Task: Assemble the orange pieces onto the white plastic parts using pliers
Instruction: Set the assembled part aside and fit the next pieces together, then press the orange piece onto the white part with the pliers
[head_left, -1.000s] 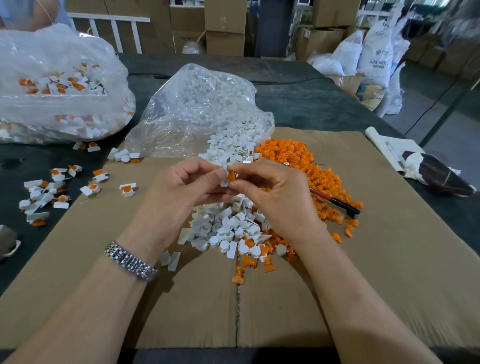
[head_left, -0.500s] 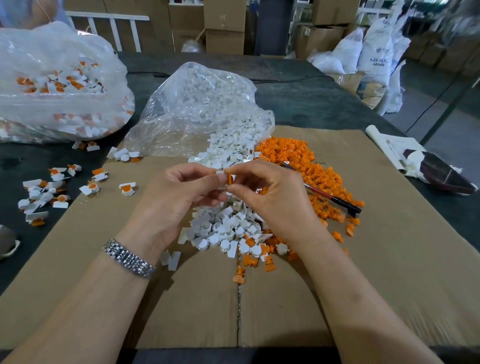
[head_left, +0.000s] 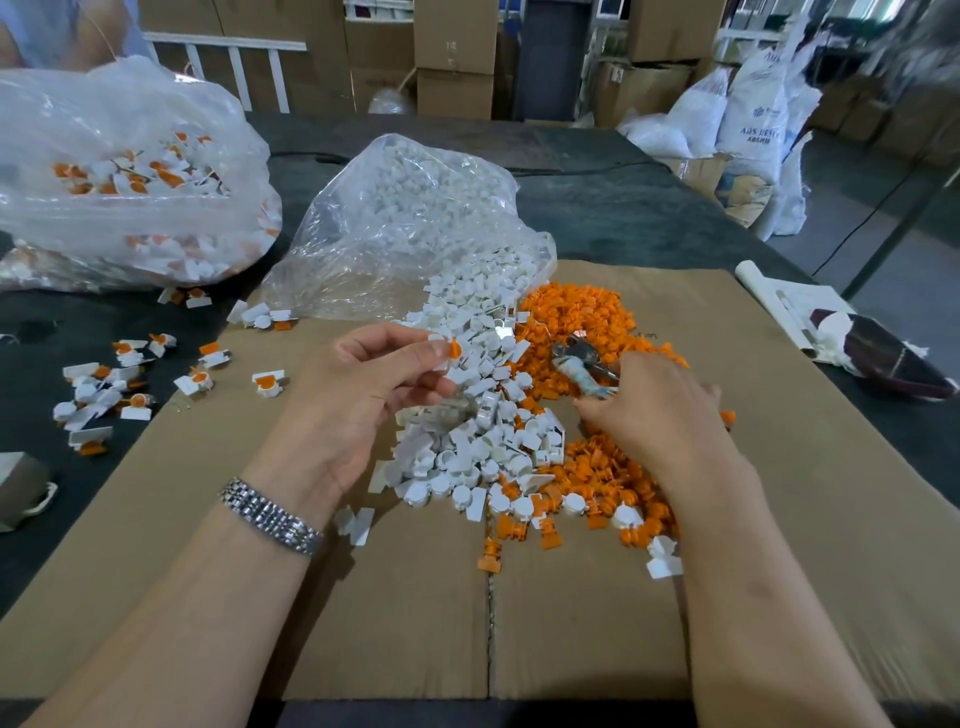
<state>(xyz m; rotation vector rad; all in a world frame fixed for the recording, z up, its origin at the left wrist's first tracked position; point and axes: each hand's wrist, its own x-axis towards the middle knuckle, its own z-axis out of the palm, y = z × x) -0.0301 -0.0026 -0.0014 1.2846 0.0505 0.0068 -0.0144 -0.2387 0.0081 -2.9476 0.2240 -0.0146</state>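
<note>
**binsorter:** so what's each hand doing here?

**clipfan:** left hand sits mid-frame, thumb and fingertips pinching a small white part with an orange piece stuck on it, held up just above the white parts pile. Metal watch band on that wrist.

**binsorter:** and the pliers?

**clipfan:** right of centre. The right hand is down on the orange pieces, fingers curled around the pliers. Only the metal head and a bit of the grip stick out toward the upper left of the hand. It's a bit blurry, so I can't tell if the plier tips are open.

**binsorter:** where's everything else?

**clipfan:** both piles lie on a flat cardboard sheet, white spilling out of a clear bag at top centre, orange touching it on the right. Finished pieces are scattered at the left edge on the dark table, and another bag of assembled ones is in the upper left.
</note>
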